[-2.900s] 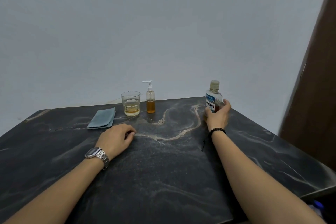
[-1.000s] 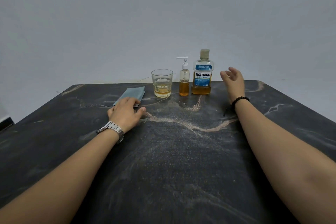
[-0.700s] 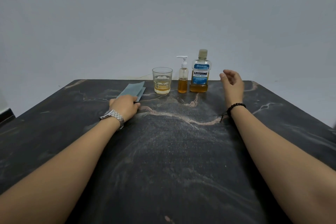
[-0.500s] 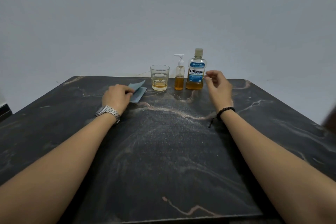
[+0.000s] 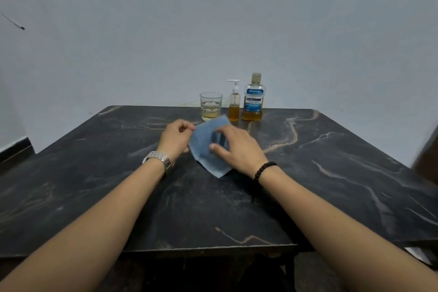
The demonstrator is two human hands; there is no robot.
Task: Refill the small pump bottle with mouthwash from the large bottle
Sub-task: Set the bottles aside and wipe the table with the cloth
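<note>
Your hands have left the bottles and come together over the blue cloth [image 5: 208, 149], which half a second ago lay flat by the glass [image 5: 211, 106] and is now lifted mid-table. Your left hand [image 5: 176, 137] pinches its left edge; your right hand [image 5: 237, 149] grips it from the right, thumb on the near face. The small pump bottle [image 5: 234, 104] and large bottle [image 5: 253, 99] stand capped, side by side at the far edge of the table [image 5: 331, 173], untouched. So no pouring has begun; you seem to be laying out the cloth first, probably against spills.
</note>
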